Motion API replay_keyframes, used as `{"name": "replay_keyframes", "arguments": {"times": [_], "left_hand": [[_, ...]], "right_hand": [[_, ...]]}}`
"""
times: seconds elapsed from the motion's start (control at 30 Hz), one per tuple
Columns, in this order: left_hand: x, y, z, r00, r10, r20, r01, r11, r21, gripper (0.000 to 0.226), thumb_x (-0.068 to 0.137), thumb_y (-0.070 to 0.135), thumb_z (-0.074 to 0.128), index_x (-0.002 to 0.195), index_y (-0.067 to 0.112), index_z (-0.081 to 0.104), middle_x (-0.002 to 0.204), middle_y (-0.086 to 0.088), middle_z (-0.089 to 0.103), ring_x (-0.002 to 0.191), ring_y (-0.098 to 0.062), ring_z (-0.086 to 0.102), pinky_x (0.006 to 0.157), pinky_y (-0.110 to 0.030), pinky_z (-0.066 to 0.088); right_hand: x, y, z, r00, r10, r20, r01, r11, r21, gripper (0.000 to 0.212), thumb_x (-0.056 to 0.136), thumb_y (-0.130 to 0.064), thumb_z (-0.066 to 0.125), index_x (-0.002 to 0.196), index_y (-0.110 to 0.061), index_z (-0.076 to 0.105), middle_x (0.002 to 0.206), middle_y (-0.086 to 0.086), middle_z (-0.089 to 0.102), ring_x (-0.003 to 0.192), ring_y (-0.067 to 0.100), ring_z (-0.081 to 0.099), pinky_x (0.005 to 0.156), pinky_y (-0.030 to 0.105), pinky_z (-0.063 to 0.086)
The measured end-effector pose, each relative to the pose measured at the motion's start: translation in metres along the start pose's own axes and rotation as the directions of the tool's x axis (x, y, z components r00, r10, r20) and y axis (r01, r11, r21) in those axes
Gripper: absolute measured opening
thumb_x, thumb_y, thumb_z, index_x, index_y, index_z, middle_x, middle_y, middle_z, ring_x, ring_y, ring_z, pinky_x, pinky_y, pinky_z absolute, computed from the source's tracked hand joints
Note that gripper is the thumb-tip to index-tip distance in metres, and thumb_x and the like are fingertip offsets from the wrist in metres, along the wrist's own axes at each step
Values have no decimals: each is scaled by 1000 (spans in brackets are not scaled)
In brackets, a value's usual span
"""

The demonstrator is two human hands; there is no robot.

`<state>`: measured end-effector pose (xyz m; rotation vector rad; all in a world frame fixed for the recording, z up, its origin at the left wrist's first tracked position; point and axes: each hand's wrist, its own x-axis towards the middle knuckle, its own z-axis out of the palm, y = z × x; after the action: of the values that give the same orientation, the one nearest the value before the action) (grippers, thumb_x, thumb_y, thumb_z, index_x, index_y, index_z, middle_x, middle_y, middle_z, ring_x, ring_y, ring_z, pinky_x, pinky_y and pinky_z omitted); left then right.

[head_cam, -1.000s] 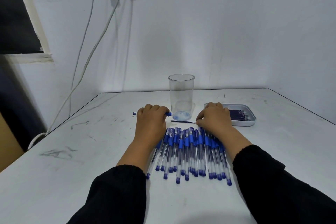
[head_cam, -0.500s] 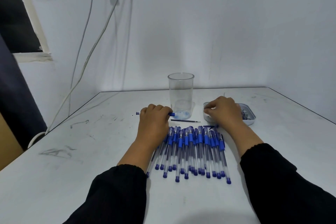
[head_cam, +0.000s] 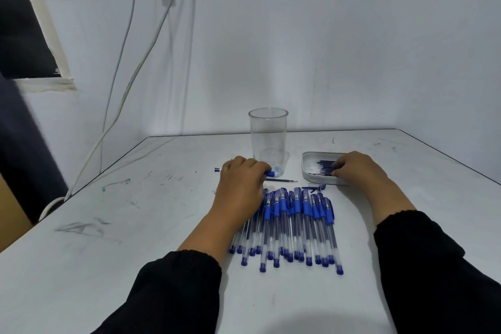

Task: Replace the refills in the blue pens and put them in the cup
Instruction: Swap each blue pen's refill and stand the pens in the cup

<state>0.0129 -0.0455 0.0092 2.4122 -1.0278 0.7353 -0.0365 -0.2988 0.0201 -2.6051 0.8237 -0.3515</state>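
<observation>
Both hands' fingers (head_cam: 337, 167) curled, palms down

1 clear cup (head_cam: 268, 138), 1 tray (head_cam: 307, 171) of refills, 1 loose refill (head_cam: 282, 180), and roughly 20 piled blue pens (head_cam: 287, 225).

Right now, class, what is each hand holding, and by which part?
The left hand grips a blue pen around its middle; both ends stick out. The right hand reaches into the tray of refills; its grip cannot be told.

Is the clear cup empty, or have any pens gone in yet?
Empty. The cup stands upright and its clear walls show no pens inside; the pens lie in a pile on the table.
</observation>
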Motion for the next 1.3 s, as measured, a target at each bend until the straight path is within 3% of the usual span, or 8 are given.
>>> {"name": "replay_keyframes", "arguments": {"times": [0.43,0.53,1.3], "left_hand": [[0,0,-1,1000,-4,15,4,1000,0,25,95,16,49,116,22,61,113,6,62,108,-17,46,95,-28,23],[-1,-1,0,1000,1,8,-1,1000,-2,25,94,16,50,115,22,61,111,6,63,107,-17,46,93,-27,21],[0,-1,0,1000,-13,21,13,1000,-10,25,96,17,47,116,22,61,113,6,63,108,-17,45,94,-27,22]], "right_hand": [[3,-2,1,998,61,8,-61,998,-9,20,82,-17,63,96,-28,73,108,1,66,105,24,59,92,34,50],[4,-2,1,997,74,19,-74,997,0,13,81,-19,64,84,-30,70,107,1,65,106,24,58,91,34,50],[5,-4,2,998,48,46,-46,997,-55,21,84,-25,66,103,-20,73,104,4,68,100,25,61,92,38,51]]}}
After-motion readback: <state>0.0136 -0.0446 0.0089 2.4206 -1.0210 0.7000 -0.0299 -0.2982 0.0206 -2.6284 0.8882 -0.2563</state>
